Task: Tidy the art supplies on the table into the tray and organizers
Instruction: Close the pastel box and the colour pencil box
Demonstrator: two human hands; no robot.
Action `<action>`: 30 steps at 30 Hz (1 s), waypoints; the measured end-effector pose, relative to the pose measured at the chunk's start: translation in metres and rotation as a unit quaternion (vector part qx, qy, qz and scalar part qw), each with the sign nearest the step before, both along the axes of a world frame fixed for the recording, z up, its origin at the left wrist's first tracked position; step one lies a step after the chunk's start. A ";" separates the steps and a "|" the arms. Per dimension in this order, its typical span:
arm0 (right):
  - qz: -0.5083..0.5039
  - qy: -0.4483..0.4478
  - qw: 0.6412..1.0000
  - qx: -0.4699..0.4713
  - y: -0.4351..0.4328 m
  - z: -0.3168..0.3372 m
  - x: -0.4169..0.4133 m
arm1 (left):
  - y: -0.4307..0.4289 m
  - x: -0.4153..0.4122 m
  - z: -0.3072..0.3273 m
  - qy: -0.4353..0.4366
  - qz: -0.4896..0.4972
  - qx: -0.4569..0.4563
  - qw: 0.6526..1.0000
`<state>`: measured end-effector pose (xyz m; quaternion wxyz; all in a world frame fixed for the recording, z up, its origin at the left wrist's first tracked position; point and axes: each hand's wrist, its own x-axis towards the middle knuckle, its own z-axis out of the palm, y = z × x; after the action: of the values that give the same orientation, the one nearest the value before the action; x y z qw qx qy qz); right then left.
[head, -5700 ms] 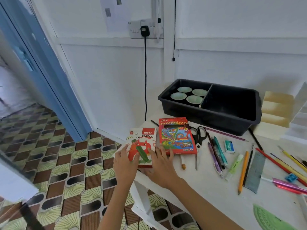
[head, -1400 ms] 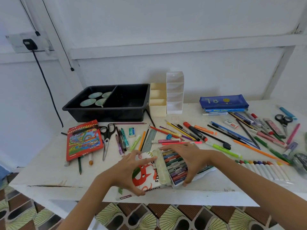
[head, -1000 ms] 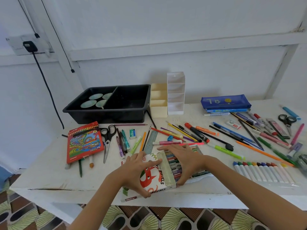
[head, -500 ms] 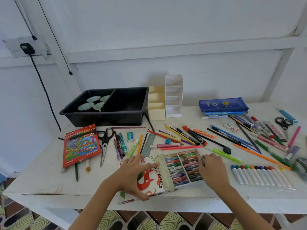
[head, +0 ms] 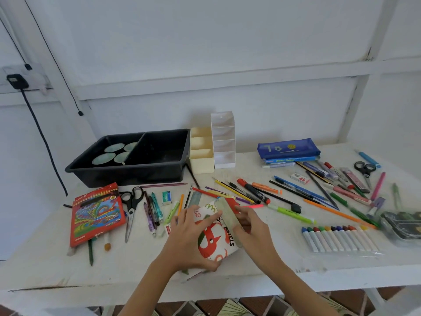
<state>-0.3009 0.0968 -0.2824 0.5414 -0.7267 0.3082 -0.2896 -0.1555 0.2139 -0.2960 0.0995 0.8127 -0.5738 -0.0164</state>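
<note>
The white and red oil pastels box [head: 214, 238] sits at the front middle of the white table [head: 45, 265], its lid folded over so the pastels are hidden. My left hand [head: 189, 238] grips the box from the left, thumb under its near corner. My right hand [head: 250, 226] holds its right edge and spine. The black two-part tray [head: 159, 169] stands at the back left. Beside it stand a cream organizer [head: 201, 153] and a white organizer [head: 223, 140].
A red colour pencil box [head: 96, 213], scissors [head: 132, 201] and several pens lie to the left. Many loose pens and pencils [head: 296, 192] spread to the right, with a marker set [head: 339, 238], a blue pouch [head: 288, 149], second scissors [head: 364, 168] and a dark case [head: 403, 224].
The pastels box, open half a second ago with its crayons showing, now has its lid folded shut. My right hand moved from the tray's right end onto the box's edge.
</note>
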 end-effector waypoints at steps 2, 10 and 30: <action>0.030 -0.018 0.998 0.045 -0.007 0.004 -0.005 | 0.002 -0.002 -0.001 0.010 0.017 -0.032 0.999; 0.012 -0.018 0.999 -0.035 -0.026 0.028 -0.008 | -0.019 -0.037 0.005 0.124 0.142 -0.268 0.945; 0.060 0.003 0.979 -0.195 -0.077 0.052 -0.035 | -0.056 -0.020 0.053 0.363 0.045 -0.381 0.849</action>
<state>-0.3357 0.0199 -0.2305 0.4042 -0.8365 0.2036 -0.3089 -0.1751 0.1580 -0.2432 0.6028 0.6723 -0.4210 -0.0858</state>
